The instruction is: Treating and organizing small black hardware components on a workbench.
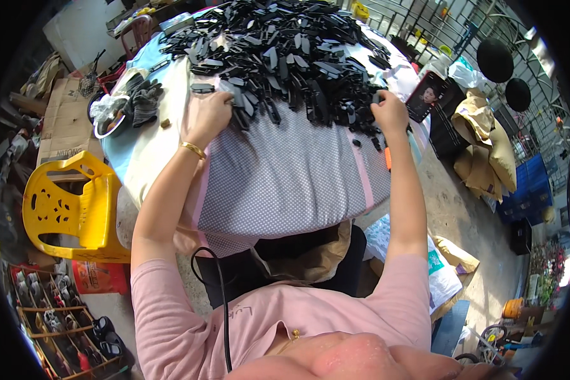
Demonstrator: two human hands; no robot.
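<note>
Wide fisheye view from the wearer's head, facing down and forward, pink shirt (361, 310) very near at six o'clock, tabletop (285, 183) just beyond, heap of black pieces (291, 63) farther off toward twelve

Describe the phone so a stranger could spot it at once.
Start at the cloth-covered table bearing a heap of black pieces. Go to its right edge, just right of the person's right hand. The phone there is a slanted dark rectangle, set apart from the small loose pieces by its lit screen showing a person.
</note>
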